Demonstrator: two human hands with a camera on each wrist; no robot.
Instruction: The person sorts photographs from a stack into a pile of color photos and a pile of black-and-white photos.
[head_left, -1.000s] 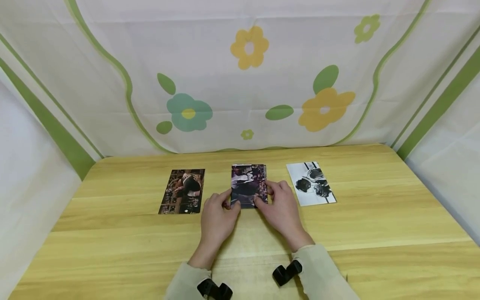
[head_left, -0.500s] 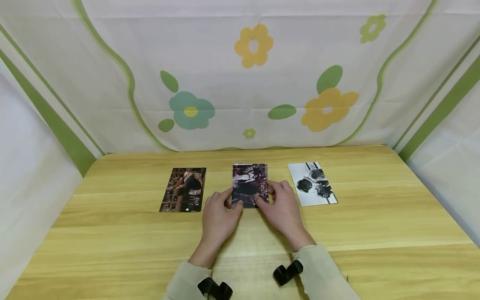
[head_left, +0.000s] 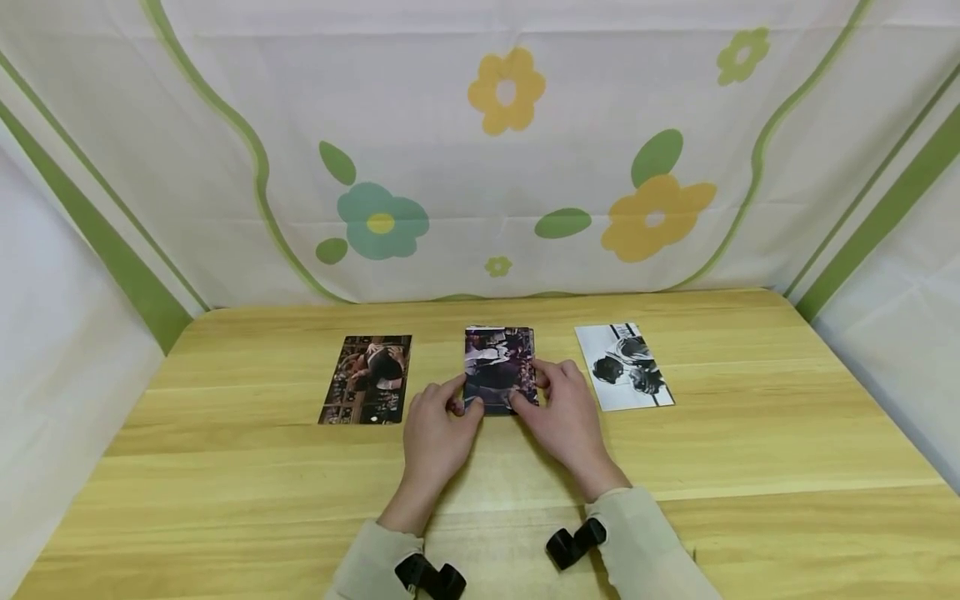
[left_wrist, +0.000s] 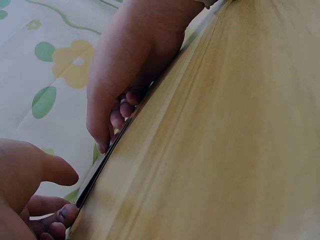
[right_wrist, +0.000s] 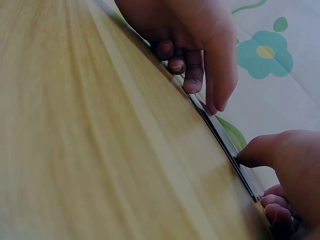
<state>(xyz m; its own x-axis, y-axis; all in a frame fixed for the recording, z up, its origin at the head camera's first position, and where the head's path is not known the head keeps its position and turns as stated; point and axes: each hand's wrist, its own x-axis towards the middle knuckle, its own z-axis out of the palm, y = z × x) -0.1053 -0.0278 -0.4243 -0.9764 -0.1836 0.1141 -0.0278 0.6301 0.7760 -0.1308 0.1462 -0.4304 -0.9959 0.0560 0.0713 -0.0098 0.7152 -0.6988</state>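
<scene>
Almost nothing has moved in the last second: both hands stay at the near edge of the middle photo (head_left: 498, 367), and only the head camera's framing has shifted slightly. The left hand (head_left: 437, 429) has its fingers curled at the photo's lower left corner, thumb on top, and the right hand (head_left: 564, 414) matches it at the lower right corner, so each hand pinches or presses a corner; the wrist views show fingertips (left_wrist: 66, 214) right against the thin dark edge of the photo, which lies nearly flat on the table (head_left: 750, 433). Whether the edge is already lifted clear of the wood I cannot tell. The photo sits in the middle of a row of three, with a dark photo (head_left: 367, 380) well to its left and a black-and-white photo (head_left: 624, 367) just to the right of the right hand. The step in hand looks like squaring or picking up the middle photo; a next move would call for a fingertip slipped under the thin edge without creasing it or sliding it toward its neighbours. The table is pale yellow wood with visible grain, closed in by a white cloth (head_left: 495, 150) printed with flowers, leaves and green bands.
</scene>
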